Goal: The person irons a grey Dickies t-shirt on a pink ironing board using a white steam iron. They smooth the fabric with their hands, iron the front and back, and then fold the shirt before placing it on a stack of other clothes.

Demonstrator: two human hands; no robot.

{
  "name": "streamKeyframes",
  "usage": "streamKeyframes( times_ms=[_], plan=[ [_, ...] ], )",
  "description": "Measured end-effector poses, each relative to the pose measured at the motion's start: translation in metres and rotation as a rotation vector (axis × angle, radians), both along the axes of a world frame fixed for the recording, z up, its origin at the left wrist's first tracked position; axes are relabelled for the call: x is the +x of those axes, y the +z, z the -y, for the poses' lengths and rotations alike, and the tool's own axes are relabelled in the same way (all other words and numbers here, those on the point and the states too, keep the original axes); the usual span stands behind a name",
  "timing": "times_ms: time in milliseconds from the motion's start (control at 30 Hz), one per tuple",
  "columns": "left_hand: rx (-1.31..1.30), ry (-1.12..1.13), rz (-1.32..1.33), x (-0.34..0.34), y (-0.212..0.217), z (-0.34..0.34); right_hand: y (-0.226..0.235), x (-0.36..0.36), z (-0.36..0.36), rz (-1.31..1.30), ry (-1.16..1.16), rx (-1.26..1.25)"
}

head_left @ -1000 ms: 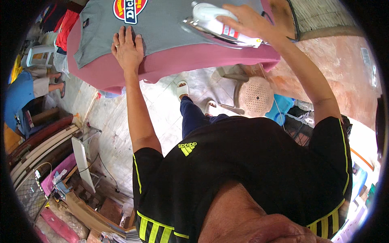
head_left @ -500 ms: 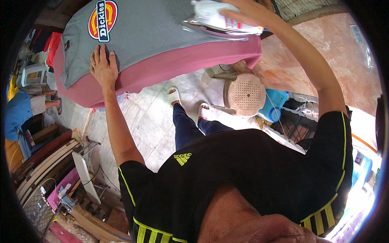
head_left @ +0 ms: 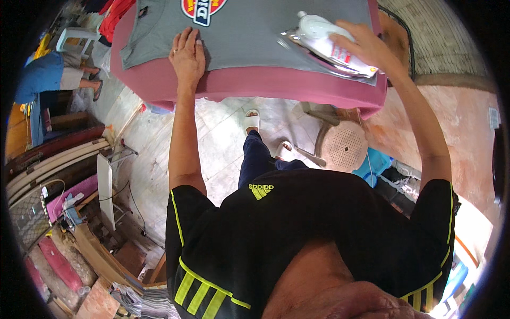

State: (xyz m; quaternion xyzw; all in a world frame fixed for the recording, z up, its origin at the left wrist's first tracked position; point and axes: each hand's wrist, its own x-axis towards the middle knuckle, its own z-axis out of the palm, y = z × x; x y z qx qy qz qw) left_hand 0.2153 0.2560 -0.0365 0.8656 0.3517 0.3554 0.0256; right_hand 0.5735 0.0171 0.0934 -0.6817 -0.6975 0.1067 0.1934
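Note:
A grey T-shirt [head_left: 249, 45] with a red, yellow and blue print lies spread over a board covered in pink cloth [head_left: 255, 85]. My left hand [head_left: 188, 57] rests flat on the shirt just below the print, fingers stretched out and holding nothing. At the shirt's right end, my right hand [head_left: 366, 45] is wrapped round the handle of a white clothes iron [head_left: 324, 40]. The iron's shiny soleplate sits on or just over the grey cloth near the board's near edge, its tip pointing left. My fingers partly hide the handle.
A beige plastic stool [head_left: 345, 146] stands on the tiled floor below the board's right end, beside a light-blue container [head_left: 373, 162]. Leaning boards [head_left: 58, 165] and a small white panel [head_left: 105, 191] are at left. Another person [head_left: 48, 77] in blue sits at far left, near a white plastic stool [head_left: 77, 40].
The view has shifted, so the board appears farther right and higher. The iron sits a little nearer the board's near edge, still in my right hand. My left hand stays flat on the shirt.

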Motion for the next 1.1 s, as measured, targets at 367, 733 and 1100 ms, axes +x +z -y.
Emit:
streamKeyframes(
  times_ms=[367,733,1100],
  plan=[
    [-0.192,-0.139,0.208,-0.039,0.020,-0.019,0.015,-0.143,-0.102,-0.003,0.255,-0.078],
    [-0.255,-0.079,0.133,-0.028,0.038,-0.009,0.014,-0.043,-0.101,0.039,-0.409,0.015],
    [-0.221,-0.305,-0.069,0.098,0.054,0.015,0.031,0.115,-0.171,0.181,-0.567,0.227]
  ],
)
